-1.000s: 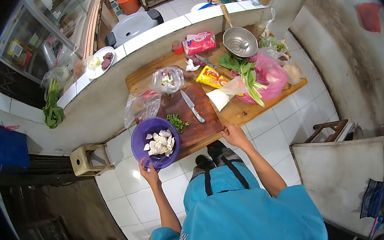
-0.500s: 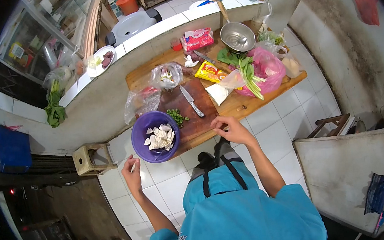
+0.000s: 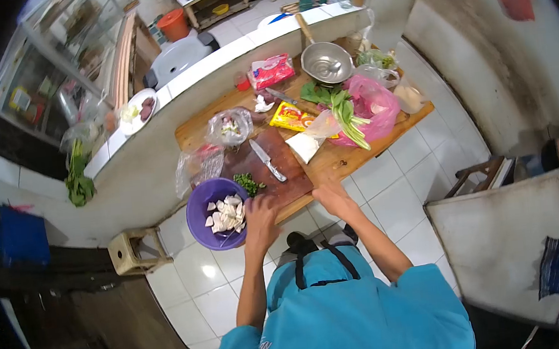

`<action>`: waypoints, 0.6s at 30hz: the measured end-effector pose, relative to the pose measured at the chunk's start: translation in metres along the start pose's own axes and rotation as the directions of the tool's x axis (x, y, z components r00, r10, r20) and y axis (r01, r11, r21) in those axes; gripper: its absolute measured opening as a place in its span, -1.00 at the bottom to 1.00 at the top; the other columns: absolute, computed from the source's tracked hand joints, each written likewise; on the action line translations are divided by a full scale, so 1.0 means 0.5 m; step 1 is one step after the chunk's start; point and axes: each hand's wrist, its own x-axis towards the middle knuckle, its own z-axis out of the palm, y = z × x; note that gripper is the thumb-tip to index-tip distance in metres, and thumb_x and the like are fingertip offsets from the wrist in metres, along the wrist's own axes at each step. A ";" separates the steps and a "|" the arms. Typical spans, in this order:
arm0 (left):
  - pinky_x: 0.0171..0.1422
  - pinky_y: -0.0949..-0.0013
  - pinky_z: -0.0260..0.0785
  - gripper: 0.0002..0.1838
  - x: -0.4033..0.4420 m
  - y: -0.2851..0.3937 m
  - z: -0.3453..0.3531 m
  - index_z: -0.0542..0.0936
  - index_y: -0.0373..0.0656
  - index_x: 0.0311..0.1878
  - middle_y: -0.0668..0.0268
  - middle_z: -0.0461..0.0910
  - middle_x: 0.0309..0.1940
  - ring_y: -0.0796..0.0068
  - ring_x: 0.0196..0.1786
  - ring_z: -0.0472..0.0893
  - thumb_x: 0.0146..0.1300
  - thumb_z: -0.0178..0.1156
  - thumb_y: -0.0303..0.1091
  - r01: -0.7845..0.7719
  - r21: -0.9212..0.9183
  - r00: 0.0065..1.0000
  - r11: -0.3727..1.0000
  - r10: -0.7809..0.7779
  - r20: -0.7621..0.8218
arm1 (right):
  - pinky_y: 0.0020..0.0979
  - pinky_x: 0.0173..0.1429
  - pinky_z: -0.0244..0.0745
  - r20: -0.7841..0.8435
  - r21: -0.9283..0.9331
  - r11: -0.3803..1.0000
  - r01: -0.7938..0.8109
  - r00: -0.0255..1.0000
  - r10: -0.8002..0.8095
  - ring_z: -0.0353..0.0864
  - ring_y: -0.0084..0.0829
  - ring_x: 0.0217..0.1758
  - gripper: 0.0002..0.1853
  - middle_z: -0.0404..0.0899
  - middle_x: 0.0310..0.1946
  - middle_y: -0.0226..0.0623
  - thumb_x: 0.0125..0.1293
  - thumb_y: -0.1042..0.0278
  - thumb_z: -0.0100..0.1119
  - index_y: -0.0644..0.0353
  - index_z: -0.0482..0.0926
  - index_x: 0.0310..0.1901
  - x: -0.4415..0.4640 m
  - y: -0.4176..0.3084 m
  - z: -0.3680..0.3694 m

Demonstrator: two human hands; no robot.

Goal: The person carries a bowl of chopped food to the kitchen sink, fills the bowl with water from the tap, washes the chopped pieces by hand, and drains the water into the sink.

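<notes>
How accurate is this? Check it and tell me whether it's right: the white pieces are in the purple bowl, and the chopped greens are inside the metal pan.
Not quite: the chopped greens are not inside the metal pan. The head view shows them heaped on the cutting board. The white pieces are in the purple bowl.

Place was a kitchen, home or small eatery unclear: chopping board [image 3: 292, 166], knife [image 3: 267, 160], metal saucepan [image 3: 327, 63] and leafy greens [image 3: 353, 119] lay on a wooden table [image 3: 410, 121].
</notes>
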 end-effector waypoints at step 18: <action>0.03 0.48 0.44 -0.81 -0.011 0.026 -0.039 0.63 -0.32 -0.08 0.26 0.61 -0.06 0.56 -0.04 0.57 0.43 0.12 -0.40 0.239 -0.798 0.900 0.553 -0.434 -0.031 | -0.20 -0.03 0.48 -0.232 0.181 0.984 -0.002 0.972 0.045 0.62 -0.02 -0.16 -0.83 0.64 -0.32 -0.05 0.21 0.38 0.26 0.34 0.58 -0.35 -0.090 -0.049 0.009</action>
